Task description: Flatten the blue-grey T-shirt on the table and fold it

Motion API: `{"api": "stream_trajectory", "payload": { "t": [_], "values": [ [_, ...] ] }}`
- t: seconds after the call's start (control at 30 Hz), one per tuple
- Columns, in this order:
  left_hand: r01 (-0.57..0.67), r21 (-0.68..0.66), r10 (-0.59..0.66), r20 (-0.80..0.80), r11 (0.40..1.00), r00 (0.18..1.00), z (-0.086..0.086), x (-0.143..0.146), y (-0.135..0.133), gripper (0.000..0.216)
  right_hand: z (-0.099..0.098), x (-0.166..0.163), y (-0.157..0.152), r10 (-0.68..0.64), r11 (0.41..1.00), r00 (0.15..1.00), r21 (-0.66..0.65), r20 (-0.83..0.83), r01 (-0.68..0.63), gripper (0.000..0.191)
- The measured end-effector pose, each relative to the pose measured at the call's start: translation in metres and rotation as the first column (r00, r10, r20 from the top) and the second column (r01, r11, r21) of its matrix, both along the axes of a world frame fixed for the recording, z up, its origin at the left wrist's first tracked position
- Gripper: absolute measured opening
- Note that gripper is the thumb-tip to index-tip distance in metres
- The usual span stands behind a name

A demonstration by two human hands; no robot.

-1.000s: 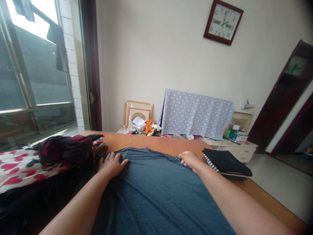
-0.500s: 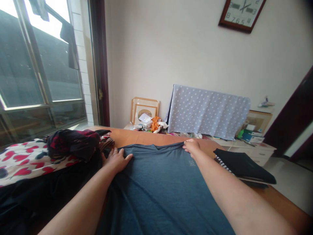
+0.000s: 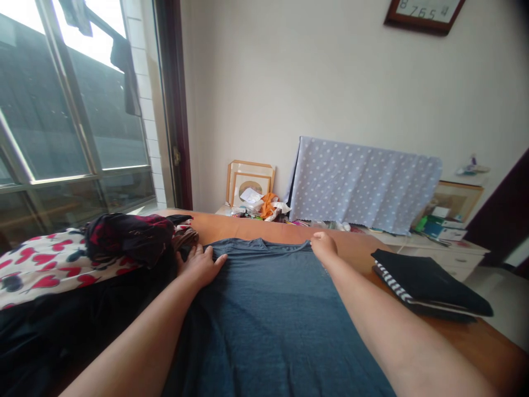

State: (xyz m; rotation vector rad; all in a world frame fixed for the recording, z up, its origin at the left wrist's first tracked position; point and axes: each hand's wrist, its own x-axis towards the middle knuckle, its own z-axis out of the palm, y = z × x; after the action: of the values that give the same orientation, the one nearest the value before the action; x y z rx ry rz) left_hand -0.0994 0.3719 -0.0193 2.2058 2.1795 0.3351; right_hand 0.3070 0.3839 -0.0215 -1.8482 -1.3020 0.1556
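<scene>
A dark blue-grey T-shirt (image 3: 268, 309) lies spread on the orange-brown table (image 3: 235, 226), its neckline toward the far edge. My left hand (image 3: 202, 264) rests flat on the shirt's far left shoulder, fingers spread. At the far right shoulder, my right hand (image 3: 323, 247) is closed on the shirt's fabric. Just left of my left hand is a heap of clothes: a dark red-and-black bundled garment (image 3: 130, 237), a white cloth with red hearts (image 3: 45, 259) and black fabric (image 3: 82, 325).
Folded dark clothes (image 3: 430, 281) with a striped edge are stacked at the table's right. Behind the table, a polka-dot cloth (image 3: 363, 182) covers something by the wall, beside picture frames (image 3: 250, 179) and clutter. A white drawer cabinet (image 3: 463, 256) stands at the back right.
The view has shifted slightly left and upward things sit lower or further right. The shirt's neckline looks a little flatter. Both hands keep to the same shoulders of the shirt.
</scene>
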Motion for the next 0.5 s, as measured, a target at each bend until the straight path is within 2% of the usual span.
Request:
{"api": "stream_trajectory", "payload": {
  "t": [0.1, 0.23, 0.33, 0.5],
  "values": [
    [0.059, 0.102, -0.057, -0.021, 0.993, 0.998, 0.004, 0.001, -0.002, 0.066, 0.003, -0.021, 0.012, 0.048, 0.999, 0.999, -0.015, 0.015, -0.047, 0.021],
    [0.243, 0.234, -0.239, -0.042, 0.941, 0.97, 0.008, 0.007, -0.003, 0.049, -0.001, -0.066, 0.034, 0.131, 0.991, 0.991, -0.042, 0.021, -0.13, 0.02],
    [0.35, 0.227, -0.351, -0.037, 0.909, 0.936, 0.004, 0.01, -0.005, 0.044, -0.007, -0.099, 0.049, 0.192, 0.978, 0.981, -0.086, 0.003, -0.191, 0.021],
    [0.347, 0.149, -0.348, -0.021, 0.926, 0.937, -0.007, 0.01, -0.006, 0.048, -0.013, -0.132, 0.061, 0.304, 0.937, 0.953, -0.181, -0.003, -0.3, 0.012]
  ]
}}
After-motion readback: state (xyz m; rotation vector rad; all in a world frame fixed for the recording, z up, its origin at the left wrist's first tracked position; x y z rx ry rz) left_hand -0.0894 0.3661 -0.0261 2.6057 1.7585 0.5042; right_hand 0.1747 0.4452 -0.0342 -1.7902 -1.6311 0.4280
